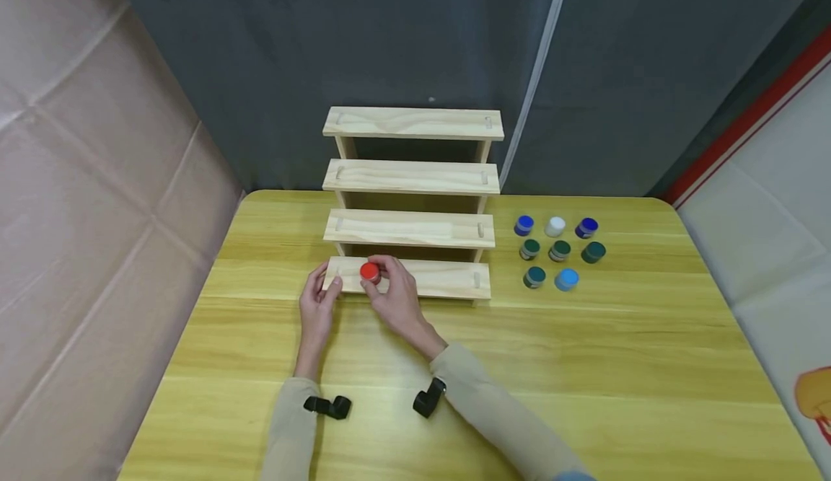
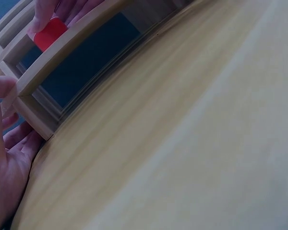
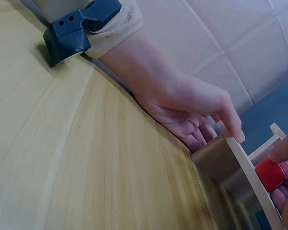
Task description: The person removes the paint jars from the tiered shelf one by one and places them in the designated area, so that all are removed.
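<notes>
A pale wooden four-step display stand (image 1: 415,230) stands at the back of the table. My left hand (image 1: 317,315) holds the left end of its lowest step, the thumb on top and the other fingers at the outer side, as the right wrist view shows. Between thumb and fingers, my right hand (image 1: 399,297) pinches a small red jar (image 1: 370,272) at the left part of that step. In the left wrist view the red jar (image 2: 50,34) sits right at the board's surface, partly covered by fingers. The steps above bear nothing.
Right of the stand, several small jars stand in rows: blue ones (image 1: 524,225), a white one (image 1: 555,226), dark green ones (image 1: 560,251) and a light blue one (image 1: 567,280). A dark grey panel (image 1: 415,34) rises behind the table (image 1: 584,365).
</notes>
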The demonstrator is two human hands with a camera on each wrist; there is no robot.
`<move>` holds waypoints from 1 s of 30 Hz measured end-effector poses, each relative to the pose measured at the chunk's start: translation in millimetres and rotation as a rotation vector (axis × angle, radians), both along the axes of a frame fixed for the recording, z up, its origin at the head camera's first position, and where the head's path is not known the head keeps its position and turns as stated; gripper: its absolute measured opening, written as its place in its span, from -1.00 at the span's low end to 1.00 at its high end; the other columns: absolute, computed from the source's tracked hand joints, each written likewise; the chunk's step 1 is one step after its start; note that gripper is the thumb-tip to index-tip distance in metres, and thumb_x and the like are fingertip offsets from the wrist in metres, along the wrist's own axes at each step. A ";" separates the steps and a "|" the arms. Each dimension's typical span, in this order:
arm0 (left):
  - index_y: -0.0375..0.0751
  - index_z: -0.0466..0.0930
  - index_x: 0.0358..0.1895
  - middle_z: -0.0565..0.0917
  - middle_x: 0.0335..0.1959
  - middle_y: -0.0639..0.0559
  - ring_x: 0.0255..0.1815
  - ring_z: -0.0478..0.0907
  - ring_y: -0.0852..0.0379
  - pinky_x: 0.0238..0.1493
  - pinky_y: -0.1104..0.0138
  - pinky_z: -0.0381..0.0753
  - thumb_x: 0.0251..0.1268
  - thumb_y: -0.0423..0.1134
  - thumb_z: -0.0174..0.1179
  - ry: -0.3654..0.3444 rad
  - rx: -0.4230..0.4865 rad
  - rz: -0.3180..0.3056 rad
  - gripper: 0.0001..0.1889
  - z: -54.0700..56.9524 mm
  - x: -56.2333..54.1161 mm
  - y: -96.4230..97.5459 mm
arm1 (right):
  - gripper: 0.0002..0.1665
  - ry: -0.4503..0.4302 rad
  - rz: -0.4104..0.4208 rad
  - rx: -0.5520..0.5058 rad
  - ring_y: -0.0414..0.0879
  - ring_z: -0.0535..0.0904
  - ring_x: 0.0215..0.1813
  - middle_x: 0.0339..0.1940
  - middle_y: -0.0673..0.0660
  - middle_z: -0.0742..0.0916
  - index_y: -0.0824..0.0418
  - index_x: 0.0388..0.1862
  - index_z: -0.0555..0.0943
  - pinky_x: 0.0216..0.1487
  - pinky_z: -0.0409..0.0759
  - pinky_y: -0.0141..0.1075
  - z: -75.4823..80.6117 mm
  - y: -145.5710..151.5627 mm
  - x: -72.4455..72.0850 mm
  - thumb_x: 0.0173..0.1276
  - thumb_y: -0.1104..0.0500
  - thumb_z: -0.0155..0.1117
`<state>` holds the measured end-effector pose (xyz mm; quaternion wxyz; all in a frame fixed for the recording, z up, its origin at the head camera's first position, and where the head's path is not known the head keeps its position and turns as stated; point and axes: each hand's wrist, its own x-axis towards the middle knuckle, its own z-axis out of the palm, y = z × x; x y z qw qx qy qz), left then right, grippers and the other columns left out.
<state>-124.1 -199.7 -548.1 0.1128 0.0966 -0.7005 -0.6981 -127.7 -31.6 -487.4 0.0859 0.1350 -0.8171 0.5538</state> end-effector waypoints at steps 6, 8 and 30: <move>-0.25 0.40 0.43 0.72 -0.06 0.15 -0.37 0.58 0.26 -0.29 0.49 0.58 0.45 -0.33 0.21 0.004 0.009 0.008 -0.48 -1.1 -0.2 -1.0 | -0.55 -0.016 -0.031 -0.026 0.08 0.72 0.03 0.01 0.24 0.72 0.34 0.13 0.59 0.13 0.69 -0.23 2.0 5.4 2.7 0.26 0.36 0.44; -0.26 0.40 0.43 0.72 -0.05 0.12 -0.37 0.58 0.26 -0.29 0.48 0.59 0.45 -0.35 0.20 0.010 0.012 0.008 -0.48 -1.3 -0.3 -0.7 | -0.55 -0.018 -0.040 -0.036 0.08 0.73 0.03 0.01 0.23 0.72 0.34 0.13 0.59 0.13 0.69 -0.23 2.7 9.0 3.8 0.26 0.36 0.45; -0.20 0.43 0.41 0.70 -0.12 0.32 -0.40 0.55 0.28 -0.36 0.51 0.51 0.47 -0.32 0.19 0.003 -0.014 0.005 -0.52 -0.6 0.9 0.6 | -0.51 -0.018 -0.118 -0.147 0.13 0.73 0.06 0.06 0.28 0.71 0.34 0.14 0.60 0.17 0.68 -0.21 1.7 51.4 20.0 0.20 0.43 0.46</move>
